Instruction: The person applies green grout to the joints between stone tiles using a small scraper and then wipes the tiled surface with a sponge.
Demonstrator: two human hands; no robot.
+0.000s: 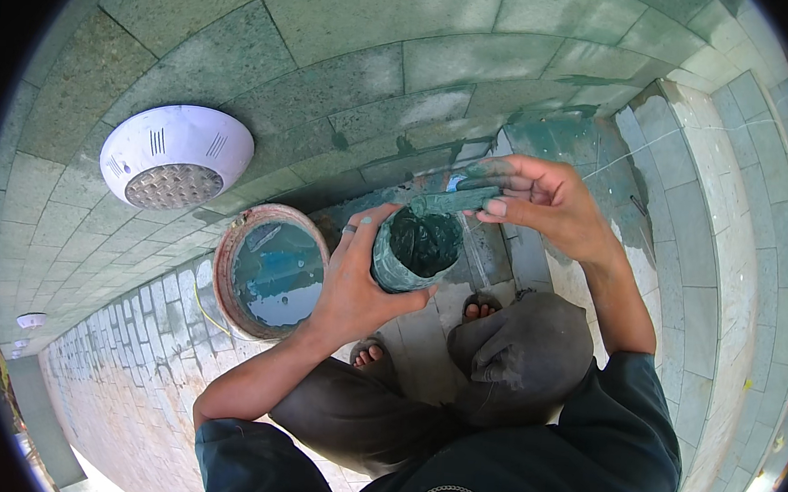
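Observation:
My left hand [350,284] is wrapped round a small round tub [394,272] coated in dark green, holding it tilted with its mouth up. Inside lies thick, wet, dark green paste [426,244]. My right hand [557,203] pinches a flat blade-like spreader [456,201] smeared with the same green. Its blade lies across the tub's far rim and seems to touch it. Green coating hides what the spreader is made of. A dark ring shows on a left finger.
A round bucket [223,280] of murky greenish water stands left of the tub. On the green tiled wall [360,75] sticks out a white round lamp [177,153]. Wet green smears cover the corner floor [565,148]. A tiled step [688,221] rises at the right.

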